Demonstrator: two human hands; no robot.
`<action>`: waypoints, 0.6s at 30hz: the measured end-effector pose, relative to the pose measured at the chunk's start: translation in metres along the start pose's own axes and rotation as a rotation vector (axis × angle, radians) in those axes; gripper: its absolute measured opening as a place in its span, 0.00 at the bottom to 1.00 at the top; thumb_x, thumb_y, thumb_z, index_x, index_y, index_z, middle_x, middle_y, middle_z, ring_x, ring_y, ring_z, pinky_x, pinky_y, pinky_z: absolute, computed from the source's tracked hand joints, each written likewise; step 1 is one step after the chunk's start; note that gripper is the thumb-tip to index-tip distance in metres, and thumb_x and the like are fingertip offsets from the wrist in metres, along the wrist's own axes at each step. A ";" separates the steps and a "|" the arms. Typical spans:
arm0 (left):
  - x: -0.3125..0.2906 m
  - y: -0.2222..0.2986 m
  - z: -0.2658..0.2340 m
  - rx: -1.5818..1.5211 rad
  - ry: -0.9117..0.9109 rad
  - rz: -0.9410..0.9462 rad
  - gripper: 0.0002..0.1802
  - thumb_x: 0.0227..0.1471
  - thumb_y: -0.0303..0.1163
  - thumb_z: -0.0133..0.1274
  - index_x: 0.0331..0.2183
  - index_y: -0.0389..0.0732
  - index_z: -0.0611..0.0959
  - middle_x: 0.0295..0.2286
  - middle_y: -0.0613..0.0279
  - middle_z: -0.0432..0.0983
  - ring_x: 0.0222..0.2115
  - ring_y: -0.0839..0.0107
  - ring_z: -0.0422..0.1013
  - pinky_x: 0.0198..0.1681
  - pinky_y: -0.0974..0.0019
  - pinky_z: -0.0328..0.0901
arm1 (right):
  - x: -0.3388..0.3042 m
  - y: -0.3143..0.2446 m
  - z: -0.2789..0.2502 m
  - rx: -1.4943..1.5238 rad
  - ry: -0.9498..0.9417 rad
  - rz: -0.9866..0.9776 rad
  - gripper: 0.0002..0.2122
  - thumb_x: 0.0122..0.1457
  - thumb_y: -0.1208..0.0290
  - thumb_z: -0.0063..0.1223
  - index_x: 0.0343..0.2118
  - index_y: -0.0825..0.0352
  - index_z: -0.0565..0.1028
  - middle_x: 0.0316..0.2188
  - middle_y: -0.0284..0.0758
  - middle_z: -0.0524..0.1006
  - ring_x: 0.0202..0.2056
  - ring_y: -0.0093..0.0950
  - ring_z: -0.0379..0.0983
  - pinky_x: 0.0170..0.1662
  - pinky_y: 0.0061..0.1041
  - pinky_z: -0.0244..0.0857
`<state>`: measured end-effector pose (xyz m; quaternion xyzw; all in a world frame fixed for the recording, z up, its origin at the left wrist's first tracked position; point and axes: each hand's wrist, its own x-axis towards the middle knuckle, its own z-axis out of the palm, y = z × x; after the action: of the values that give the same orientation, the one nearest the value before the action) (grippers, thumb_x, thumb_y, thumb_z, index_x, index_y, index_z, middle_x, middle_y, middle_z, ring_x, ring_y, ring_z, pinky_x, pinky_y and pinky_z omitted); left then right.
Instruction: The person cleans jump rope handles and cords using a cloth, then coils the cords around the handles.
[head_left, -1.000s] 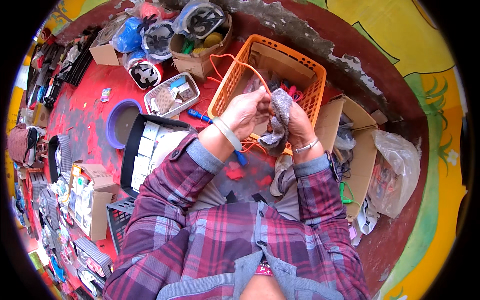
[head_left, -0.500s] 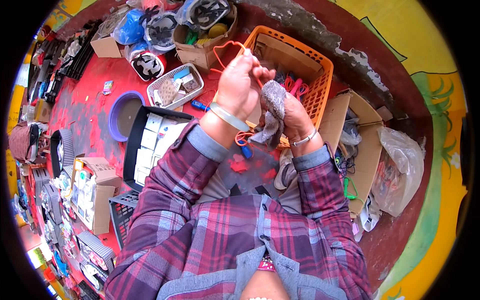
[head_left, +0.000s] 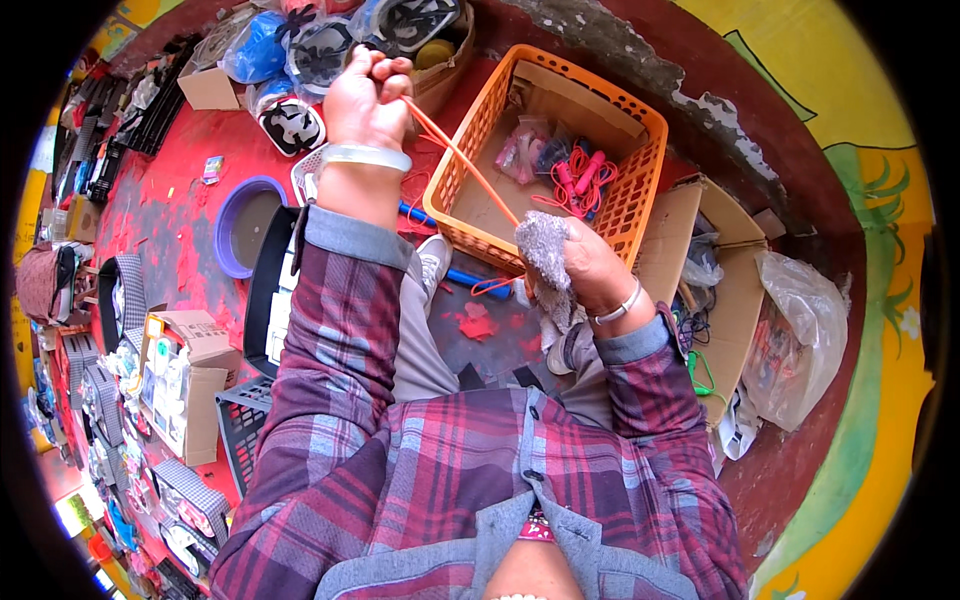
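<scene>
Wares crowd a scuffed red floor in what I take, watching remotely, for a small shop or its storeroom: plastic-wrapped goods and open cardboard boxes sit near an orange basket of coiled cords, beneath a peeling wall and bright painted mural.

The view is bright, its edges strongly bent.

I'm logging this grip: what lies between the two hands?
Head view: an orange cord stretches from the left hand to the grey cloth in the right hand.
</scene>
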<state>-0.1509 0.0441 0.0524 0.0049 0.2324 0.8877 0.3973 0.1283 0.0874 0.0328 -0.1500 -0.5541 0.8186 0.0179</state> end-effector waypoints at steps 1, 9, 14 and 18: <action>0.004 0.005 -0.001 -0.007 0.028 -0.004 0.14 0.57 0.34 0.41 0.23 0.37 0.66 0.15 0.63 0.58 0.20 0.71 0.59 0.13 0.79 0.48 | -0.002 0.000 0.002 -0.047 0.039 -0.073 0.10 0.54 0.64 0.46 0.31 0.67 0.73 0.21 0.24 0.70 0.23 0.12 0.63 0.23 0.14 0.56; 0.029 0.049 -0.024 -0.178 0.102 0.097 0.17 0.59 0.35 0.37 0.22 0.36 0.65 0.18 0.59 0.57 0.19 0.74 0.54 0.10 0.80 0.44 | -0.045 -0.039 -0.002 -0.027 0.012 -0.099 0.07 0.55 0.74 0.43 0.28 0.71 0.72 0.19 0.27 0.71 0.20 0.15 0.65 0.22 0.15 0.58; 0.041 0.066 -0.038 -0.261 0.090 0.134 0.18 0.59 0.37 0.35 0.22 0.35 0.65 0.20 0.56 0.58 0.19 0.75 0.54 0.10 0.81 0.44 | -0.065 -0.063 0.003 -0.153 -0.023 -0.270 0.09 0.47 0.76 0.40 0.28 0.73 0.72 0.21 0.31 0.71 0.22 0.19 0.67 0.25 0.17 0.60; 0.038 0.066 -0.037 -0.263 0.100 0.120 0.18 0.59 0.37 0.35 0.23 0.35 0.65 0.21 0.56 0.58 0.17 0.76 0.52 0.10 0.81 0.44 | -0.066 -0.068 0.002 -0.206 -0.028 -0.269 0.09 0.47 0.77 0.39 0.29 0.73 0.72 0.22 0.32 0.72 0.23 0.20 0.68 0.27 0.17 0.61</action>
<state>-0.2311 0.0179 0.0404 -0.0775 0.1329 0.9319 0.3285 0.1820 0.0990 0.1101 -0.0643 -0.6504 0.7497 0.1041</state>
